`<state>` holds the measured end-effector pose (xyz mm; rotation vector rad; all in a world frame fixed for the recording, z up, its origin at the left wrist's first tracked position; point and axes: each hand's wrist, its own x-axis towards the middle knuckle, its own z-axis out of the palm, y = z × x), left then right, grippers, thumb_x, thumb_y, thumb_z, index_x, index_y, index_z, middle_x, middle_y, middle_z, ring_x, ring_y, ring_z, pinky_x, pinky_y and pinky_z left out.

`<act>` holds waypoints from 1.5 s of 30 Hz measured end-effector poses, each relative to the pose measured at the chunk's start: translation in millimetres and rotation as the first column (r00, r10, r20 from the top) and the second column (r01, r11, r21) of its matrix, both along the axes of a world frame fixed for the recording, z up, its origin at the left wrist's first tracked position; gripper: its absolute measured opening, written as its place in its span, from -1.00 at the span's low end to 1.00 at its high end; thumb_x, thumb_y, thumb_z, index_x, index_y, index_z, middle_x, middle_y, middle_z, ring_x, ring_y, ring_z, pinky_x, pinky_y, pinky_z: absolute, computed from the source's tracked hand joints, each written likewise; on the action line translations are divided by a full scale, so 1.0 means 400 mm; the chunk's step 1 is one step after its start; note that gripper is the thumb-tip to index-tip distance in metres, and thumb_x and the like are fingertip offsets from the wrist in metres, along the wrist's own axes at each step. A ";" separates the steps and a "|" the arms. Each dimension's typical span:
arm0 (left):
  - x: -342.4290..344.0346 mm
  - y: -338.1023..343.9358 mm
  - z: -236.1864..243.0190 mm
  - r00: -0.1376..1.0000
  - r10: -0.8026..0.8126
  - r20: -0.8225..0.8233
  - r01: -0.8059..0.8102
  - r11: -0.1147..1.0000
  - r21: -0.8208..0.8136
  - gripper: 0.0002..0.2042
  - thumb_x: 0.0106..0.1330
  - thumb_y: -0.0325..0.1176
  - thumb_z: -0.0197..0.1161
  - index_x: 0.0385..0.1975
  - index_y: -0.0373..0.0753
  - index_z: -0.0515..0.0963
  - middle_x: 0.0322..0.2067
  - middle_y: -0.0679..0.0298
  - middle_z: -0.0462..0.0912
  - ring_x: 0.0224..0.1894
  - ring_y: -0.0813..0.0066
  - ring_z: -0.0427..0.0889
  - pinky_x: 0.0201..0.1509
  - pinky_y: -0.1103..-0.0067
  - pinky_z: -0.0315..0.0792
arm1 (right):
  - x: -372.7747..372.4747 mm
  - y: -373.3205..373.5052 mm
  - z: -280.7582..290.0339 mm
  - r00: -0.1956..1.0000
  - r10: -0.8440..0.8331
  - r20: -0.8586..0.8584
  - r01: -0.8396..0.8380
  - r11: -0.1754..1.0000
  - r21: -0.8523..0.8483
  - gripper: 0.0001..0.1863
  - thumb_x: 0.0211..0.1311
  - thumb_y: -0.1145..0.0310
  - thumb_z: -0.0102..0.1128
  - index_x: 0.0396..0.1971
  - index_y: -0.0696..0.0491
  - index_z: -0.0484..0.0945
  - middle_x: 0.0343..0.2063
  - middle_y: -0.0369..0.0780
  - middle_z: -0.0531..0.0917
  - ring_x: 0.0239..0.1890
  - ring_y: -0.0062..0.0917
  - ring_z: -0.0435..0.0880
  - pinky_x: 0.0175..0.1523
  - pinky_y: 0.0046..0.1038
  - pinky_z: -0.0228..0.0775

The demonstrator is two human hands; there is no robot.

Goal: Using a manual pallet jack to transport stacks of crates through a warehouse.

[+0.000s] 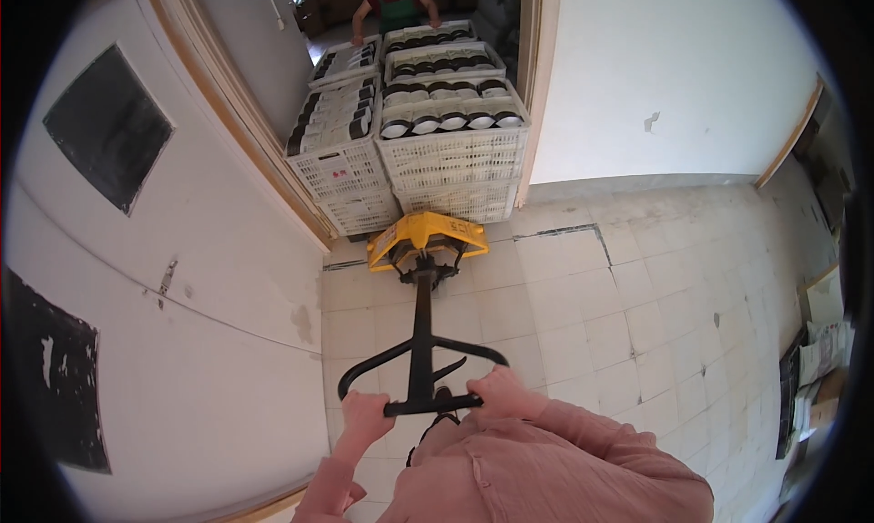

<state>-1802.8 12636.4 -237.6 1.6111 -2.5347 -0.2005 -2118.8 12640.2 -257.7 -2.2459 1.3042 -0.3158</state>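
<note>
Both of my hands are wrapped round the black loop handle (422, 377) of a pallet jack. My left hand (367, 416) grips its left corner and my right hand (503, 395) its right corner. From the handle a black shaft runs forward to the yellow pallet jack body (428, 236). Beyond that stand stacked white plastic crates (455, 159), in the doorway. Rows of dark-and-white rounded items (442, 121) fill their tops; I cannot make out what they are. A small lever (451, 369) sticks out inside the handle loop.
Another person (398, 9) stands behind the crates with both hands on them. The wooden door frame (537, 86) lies close beside the stacks. A white door with dark panels (173, 277) is at my left. Tiled floor (583, 314) stretches right, toward piled goods (824, 377) by the far wall.
</note>
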 end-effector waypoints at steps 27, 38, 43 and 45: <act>-0.674 -0.088 0.072 0.951 0.303 0.056 -0.305 0.952 0.037 -0.67 0.02 -0.11 0.43 -0.81 -0.11 0.50 -0.79 0.20 0.47 -0.62 0.06 0.53 -0.37 0.28 0.29 | -0.677 -0.358 0.030 0.780 0.602 0.169 -0.623 0.771 0.130 -0.55 0.10 0.09 0.32 -0.20 0.15 0.50 -0.53 -0.05 0.66 -0.38 -0.06 0.69 -0.26 -0.09 0.48; -0.787 -0.418 0.183 0.899 0.419 0.125 -0.421 0.907 -0.014 -0.68 -0.07 -0.22 0.47 -0.85 -0.20 0.49 -0.79 0.10 0.45 -0.57 -0.04 0.53 -0.31 0.22 0.37 | -0.719 -0.727 0.053 0.639 0.698 0.323 -0.759 0.639 0.121 -0.46 -0.04 0.09 0.41 -0.21 0.20 0.45 -0.46 0.00 0.66 -0.31 0.05 0.66 -0.22 0.02 0.45; -0.878 -0.543 0.298 0.832 0.506 0.225 -0.535 0.841 0.087 -0.80 -0.04 -0.39 0.41 -0.72 -0.26 0.50 -0.64 0.01 0.51 -0.43 -0.09 0.54 -0.24 0.18 0.39 | -0.764 -0.863 0.131 0.515 0.740 0.434 -0.855 0.480 0.196 -0.34 -0.02 -0.04 0.47 -0.09 0.18 0.51 -0.31 0.09 0.68 -0.18 0.08 0.67 -0.09 0.02 0.46; -0.937 -0.600 0.354 0.799 0.517 0.307 -0.579 0.799 0.160 -0.88 0.03 -0.48 0.35 -0.66 -0.29 0.54 -0.53 -0.08 0.57 -0.33 -0.14 0.58 -0.19 0.17 0.43 | -0.779 -0.924 0.155 0.495 0.738 0.459 -0.868 0.449 0.213 -0.35 -0.01 -0.03 0.46 -0.10 0.19 0.51 -0.32 0.09 0.67 -0.18 0.09 0.67 -0.09 0.01 0.46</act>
